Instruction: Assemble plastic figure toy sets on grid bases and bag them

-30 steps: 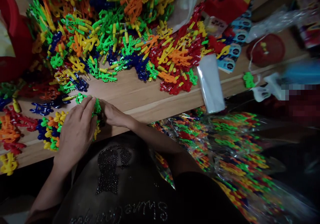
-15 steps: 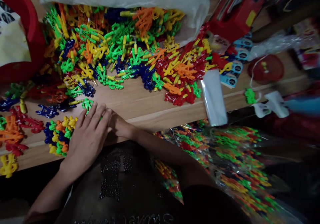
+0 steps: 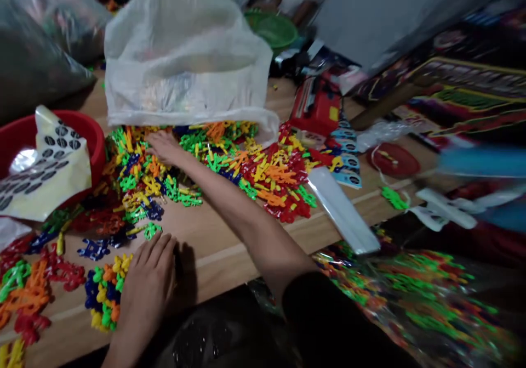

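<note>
My right hand (image 3: 166,147) reaches into the heap of small coloured plastic toys (image 3: 213,162) at the mouth of a white sack (image 3: 184,55); its fingertips are hard to make out among the pieces. My left hand (image 3: 150,272) rests near the table's front edge, fingers curved down with their tips hidden. Beside it on the left lies a neat block of coloured figures (image 3: 106,294), partly covered by that hand. A green toy (image 3: 152,230) sits just beyond the left fingertips.
At left stands a red basin (image 3: 96,137) with a printed sheet (image 3: 61,165) over it. A red device (image 3: 316,107), blue cards (image 3: 350,159) and a clear plastic packet (image 3: 345,209) lie at right. Filled bags (image 3: 419,296) are below the table. People's hands show at the top.
My right hand has left my left hand's side and moved up and forward into the heap. The view has tilted up, showing more of the sack and the background.
</note>
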Demonstrator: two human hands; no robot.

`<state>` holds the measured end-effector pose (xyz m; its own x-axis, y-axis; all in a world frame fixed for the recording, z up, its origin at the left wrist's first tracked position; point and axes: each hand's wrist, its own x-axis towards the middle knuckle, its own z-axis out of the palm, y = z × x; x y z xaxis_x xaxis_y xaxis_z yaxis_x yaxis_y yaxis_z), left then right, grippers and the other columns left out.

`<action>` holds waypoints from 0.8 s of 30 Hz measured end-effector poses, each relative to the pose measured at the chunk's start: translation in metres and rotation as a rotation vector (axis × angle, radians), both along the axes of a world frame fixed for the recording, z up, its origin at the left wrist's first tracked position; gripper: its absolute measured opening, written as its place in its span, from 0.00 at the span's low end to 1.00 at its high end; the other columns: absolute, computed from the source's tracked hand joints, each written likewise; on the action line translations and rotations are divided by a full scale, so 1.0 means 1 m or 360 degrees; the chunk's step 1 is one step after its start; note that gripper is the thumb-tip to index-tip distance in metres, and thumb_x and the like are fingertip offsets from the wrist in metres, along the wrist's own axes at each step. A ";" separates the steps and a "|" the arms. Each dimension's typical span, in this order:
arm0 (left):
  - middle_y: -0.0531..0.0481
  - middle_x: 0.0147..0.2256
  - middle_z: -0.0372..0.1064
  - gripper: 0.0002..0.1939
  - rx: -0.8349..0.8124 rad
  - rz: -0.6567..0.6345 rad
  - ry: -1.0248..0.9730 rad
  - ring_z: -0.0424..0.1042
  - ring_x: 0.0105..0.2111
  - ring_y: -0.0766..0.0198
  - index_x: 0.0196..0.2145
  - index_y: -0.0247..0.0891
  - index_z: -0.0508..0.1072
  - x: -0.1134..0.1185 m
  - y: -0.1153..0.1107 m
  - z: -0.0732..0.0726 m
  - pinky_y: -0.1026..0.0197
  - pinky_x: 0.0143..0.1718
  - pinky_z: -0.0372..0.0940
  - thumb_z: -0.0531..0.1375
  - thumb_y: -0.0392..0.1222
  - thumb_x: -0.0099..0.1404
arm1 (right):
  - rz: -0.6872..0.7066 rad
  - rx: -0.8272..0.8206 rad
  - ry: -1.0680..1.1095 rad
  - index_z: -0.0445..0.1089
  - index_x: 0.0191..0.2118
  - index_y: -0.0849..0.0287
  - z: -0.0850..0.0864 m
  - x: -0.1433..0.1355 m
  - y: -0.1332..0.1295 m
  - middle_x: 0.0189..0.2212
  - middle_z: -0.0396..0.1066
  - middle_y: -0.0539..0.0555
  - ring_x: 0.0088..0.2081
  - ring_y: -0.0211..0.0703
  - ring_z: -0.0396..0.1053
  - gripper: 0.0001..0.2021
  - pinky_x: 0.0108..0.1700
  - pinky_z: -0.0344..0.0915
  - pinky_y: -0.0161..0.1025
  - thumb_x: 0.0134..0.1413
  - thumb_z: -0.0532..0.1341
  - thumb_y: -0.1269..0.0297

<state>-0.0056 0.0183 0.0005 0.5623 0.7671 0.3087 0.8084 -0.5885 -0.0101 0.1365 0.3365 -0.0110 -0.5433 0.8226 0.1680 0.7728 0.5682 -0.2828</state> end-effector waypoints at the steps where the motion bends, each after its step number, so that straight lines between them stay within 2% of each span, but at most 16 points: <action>1: 0.37 0.58 0.79 0.21 0.0025 -0.0004 0.0001 0.78 0.58 0.47 0.58 0.29 0.76 -0.001 0.001 -0.002 0.44 0.56 0.75 0.52 0.33 0.73 | -0.0024 0.0007 -0.0099 0.69 0.63 0.59 0.004 -0.009 0.011 0.68 0.67 0.60 0.68 0.59 0.62 0.17 0.67 0.65 0.54 0.77 0.55 0.58; 4: 0.39 0.58 0.79 0.22 0.0054 -0.0003 -0.0008 0.79 0.57 0.47 0.58 0.32 0.77 -0.005 0.002 -0.009 0.46 0.54 0.77 0.52 0.33 0.73 | -0.0047 0.0062 -0.0287 0.71 0.61 0.55 0.005 -0.026 0.021 0.69 0.67 0.57 0.65 0.56 0.64 0.15 0.65 0.67 0.53 0.77 0.58 0.58; 8: 0.40 0.60 0.78 0.22 -0.0022 0.0028 -0.0048 0.78 0.59 0.47 0.59 0.35 0.77 -0.006 -0.001 -0.012 0.43 0.56 0.76 0.53 0.34 0.72 | 0.0005 0.0047 -0.0374 0.73 0.60 0.52 -0.012 -0.022 0.007 0.66 0.70 0.57 0.63 0.57 0.67 0.14 0.65 0.65 0.62 0.74 0.60 0.61; 10: 0.40 0.60 0.77 0.22 -0.0077 0.0040 -0.0085 0.76 0.61 0.47 0.60 0.36 0.77 -0.005 -0.002 -0.010 0.42 0.58 0.75 0.53 0.34 0.73 | 0.0045 -0.0025 -0.0433 0.73 0.61 0.52 -0.021 -0.011 -0.002 0.64 0.72 0.59 0.62 0.59 0.68 0.15 0.66 0.63 0.66 0.74 0.59 0.60; 12: 0.40 0.61 0.77 0.22 -0.0119 0.0046 -0.0105 0.76 0.62 0.47 0.60 0.36 0.77 -0.003 -0.003 -0.006 0.42 0.59 0.75 0.53 0.35 0.74 | 0.0071 -0.0116 -0.0468 0.73 0.62 0.54 -0.026 0.004 -0.010 0.63 0.73 0.62 0.62 0.61 0.69 0.18 0.65 0.61 0.68 0.76 0.55 0.54; 15: 0.37 0.60 0.77 0.21 -0.0172 0.0042 -0.0099 0.75 0.62 0.45 0.61 0.32 0.76 0.000 -0.003 0.000 0.40 0.59 0.74 0.52 0.36 0.76 | 0.0146 -0.0217 -0.0413 0.73 0.62 0.55 -0.028 0.030 -0.025 0.63 0.72 0.64 0.62 0.63 0.68 0.22 0.66 0.59 0.68 0.77 0.51 0.50; 20: 0.35 0.60 0.77 0.21 -0.0295 0.0069 -0.0164 0.74 0.63 0.43 0.61 0.31 0.76 0.003 -0.002 0.007 0.38 0.61 0.73 0.51 0.38 0.78 | 0.0416 -0.0313 -0.0197 0.78 0.55 0.56 -0.018 0.072 -0.062 0.61 0.75 0.61 0.63 0.58 0.67 0.18 0.67 0.55 0.60 0.76 0.57 0.51; 24: 0.36 0.60 0.77 0.21 -0.0357 0.0097 -0.0231 0.74 0.64 0.45 0.61 0.34 0.76 0.002 -0.002 0.008 0.38 0.62 0.72 0.52 0.40 0.79 | 0.0583 -0.0455 -0.0044 0.79 0.49 0.55 -0.009 0.098 -0.099 0.54 0.80 0.56 0.57 0.50 0.71 0.16 0.64 0.55 0.52 0.77 0.57 0.53</action>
<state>-0.0035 0.0165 0.0089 0.4751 0.8566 0.2014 0.8259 -0.5130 0.2338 0.2347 0.2372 -0.0196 -0.8076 0.5871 -0.0563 0.5453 0.7071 -0.4502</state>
